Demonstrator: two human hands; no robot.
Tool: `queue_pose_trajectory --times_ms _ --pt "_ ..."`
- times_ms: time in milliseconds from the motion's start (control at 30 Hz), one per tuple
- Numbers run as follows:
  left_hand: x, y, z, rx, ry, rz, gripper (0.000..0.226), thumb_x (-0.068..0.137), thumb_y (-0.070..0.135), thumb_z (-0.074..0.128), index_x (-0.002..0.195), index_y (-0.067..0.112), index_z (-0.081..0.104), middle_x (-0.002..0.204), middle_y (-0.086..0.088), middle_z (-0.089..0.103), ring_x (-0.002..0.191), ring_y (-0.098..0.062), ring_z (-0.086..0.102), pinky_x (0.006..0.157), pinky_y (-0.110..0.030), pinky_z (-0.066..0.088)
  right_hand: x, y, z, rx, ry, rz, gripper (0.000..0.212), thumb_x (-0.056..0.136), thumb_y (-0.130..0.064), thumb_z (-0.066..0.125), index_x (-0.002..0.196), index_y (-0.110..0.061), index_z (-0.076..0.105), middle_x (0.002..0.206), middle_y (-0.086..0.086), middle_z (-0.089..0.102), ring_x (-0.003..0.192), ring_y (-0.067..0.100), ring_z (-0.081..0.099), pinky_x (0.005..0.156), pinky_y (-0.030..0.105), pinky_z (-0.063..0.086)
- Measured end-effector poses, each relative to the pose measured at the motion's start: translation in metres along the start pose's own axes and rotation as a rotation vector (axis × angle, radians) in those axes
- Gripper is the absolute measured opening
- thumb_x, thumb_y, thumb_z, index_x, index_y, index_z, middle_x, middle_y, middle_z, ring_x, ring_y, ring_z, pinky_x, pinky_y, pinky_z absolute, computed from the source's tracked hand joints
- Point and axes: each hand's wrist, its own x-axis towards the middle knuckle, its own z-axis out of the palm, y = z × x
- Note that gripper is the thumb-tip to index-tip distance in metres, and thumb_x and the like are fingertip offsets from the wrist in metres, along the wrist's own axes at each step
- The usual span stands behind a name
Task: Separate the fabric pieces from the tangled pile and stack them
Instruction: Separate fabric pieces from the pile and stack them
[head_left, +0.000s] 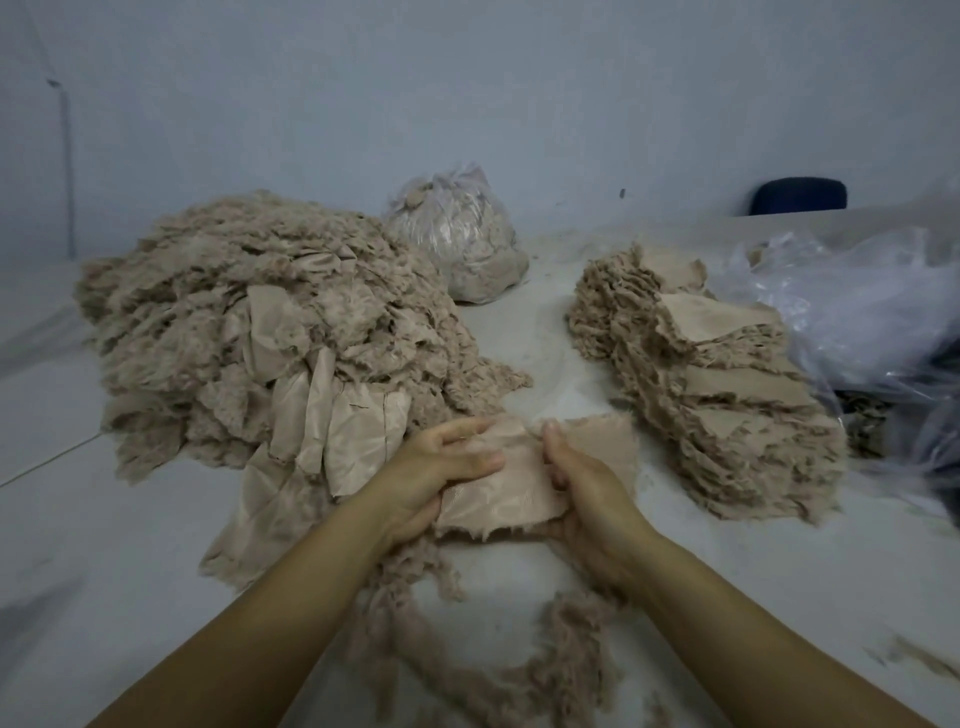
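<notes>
A big tangled pile of beige frayed fabric covers the left of the table. At the right stands a neat stack of separated beige pieces. Between them, near the front, a single beige fabric piece with frayed edges is held above the table by both hands. My left hand grips its left side, thumb on top. Gripping its right side is my right hand, fingers curled under the cloth.
Loose frayed threads trail on the white table below my arms. A clear bag filled with fabric stands at the back. Crumpled clear plastic lies at the right edge. A dark blue chair back shows beyond the table.
</notes>
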Motion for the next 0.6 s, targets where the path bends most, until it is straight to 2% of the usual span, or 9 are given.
queue_pose_trajectory --times_ms 67,167,233,300,333,400,433,500,600 --pt "0.004 -0.002 0.001 0.113 -0.088 0.006 0.060 0.055 -0.005 0.075 0.111 0.015 0.063 0.113 -0.012 0.066 0.098 -0.022 0.067 0.075 -0.028 0.057 0.001 0.001 -0.001 0.020 -0.035 0.010 0.036 0.087 -0.032 0.063 0.107 -0.003 0.070 0.106 0.019 0.071 0.095 0.028 0.070 0.081 0.038 0.058" --pt "0.017 -0.004 0.007 0.068 -0.096 -0.042 0.065 0.060 0.001 0.074 0.122 0.013 0.055 0.117 -0.013 0.063 0.102 -0.020 0.065 0.079 -0.027 0.057 0.006 0.007 -0.007 -0.014 0.100 -0.058 0.026 0.086 -0.019 0.064 0.107 -0.003 0.068 0.105 0.019 0.071 0.094 0.030 0.069 0.084 0.040 0.056" --pt "0.025 -0.004 0.016 0.016 -0.058 -0.089 0.045 0.071 0.006 0.069 0.115 0.007 0.058 0.108 -0.014 0.066 0.089 -0.019 0.068 0.075 -0.026 0.057 0.006 0.008 -0.009 -0.019 0.139 -0.088 0.021 0.092 -0.015 0.059 0.107 -0.002 0.066 0.103 0.020 0.071 0.091 0.032 0.068 0.085 0.042 0.054" --pt "0.031 -0.007 0.024 0.047 -0.006 -0.111 0.021 0.084 0.012 0.063 0.103 0.002 0.065 0.092 -0.015 0.071 0.073 -0.018 0.069 0.063 -0.025 0.057 0.004 0.006 -0.011 -0.029 0.160 -0.105 0.015 0.093 -0.014 0.059 0.096 -0.002 0.067 0.088 0.015 0.072 0.077 0.023 0.068 0.070 0.033 0.056" --pt "0.033 -0.009 0.026 0.070 0.028 -0.097 0.018 0.089 0.015 0.060 0.098 0.002 0.066 0.085 -0.014 0.071 0.068 -0.018 0.068 0.058 -0.024 0.056 0.003 0.005 -0.012 -0.038 0.168 -0.111 0.013 0.093 -0.013 0.059 0.088 -0.005 0.067 0.078 0.009 0.072 0.068 0.018 0.067 0.061 0.027 0.054" --pt "0.034 -0.012 0.025 0.151 0.083 -0.045 0.019 0.092 0.021 0.056 0.090 0.006 0.067 0.071 -0.009 0.069 0.054 -0.015 0.062 0.046 -0.020 0.050 0.001 0.004 -0.016 -0.054 0.176 -0.112 0.020 0.094 -0.012 0.058 0.075 -0.010 0.064 0.065 0.001 0.068 0.057 0.012 0.062 0.050 0.019 0.048" --pt "0.034 -0.013 0.022 0.208 0.107 -0.017 0.020 0.093 0.024 0.055 0.085 0.009 0.066 0.061 -0.005 0.063 0.044 -0.012 0.054 0.039 -0.017 0.041 0.000 0.003 -0.018 -0.057 0.174 -0.108 0.022 0.094 -0.012 0.057 0.073 -0.011 0.062 0.063 0.000 0.066 0.056 0.011 0.060 0.049 0.019 0.047" --pt "0.034 -0.015 0.018 0.292 0.148 0.030 0.026 0.093 0.029 0.054 0.075 0.011 0.059 0.050 -0.001 0.046 0.035 -0.007 0.033 0.034 -0.014 0.024 -0.003 0.005 -0.022 -0.068 0.156 -0.097 0.024 0.095 -0.012 0.056 0.071 -0.011 0.061 0.063 0.000 0.064 0.055 0.011 0.058 0.050 0.019 0.046" --pt "0.029 -0.019 0.022 0.278 0.167 0.096 0.030 0.094 0.027 0.053 0.068 0.011 0.053 0.044 0.003 0.043 0.032 -0.005 0.032 0.033 -0.011 0.024 -0.007 0.004 -0.027 -0.072 0.095 -0.074 0.024 0.095 -0.015 0.057 0.074 -0.008 0.065 0.065 0.002 0.066 0.057 0.011 0.060 0.053 0.020 0.048"
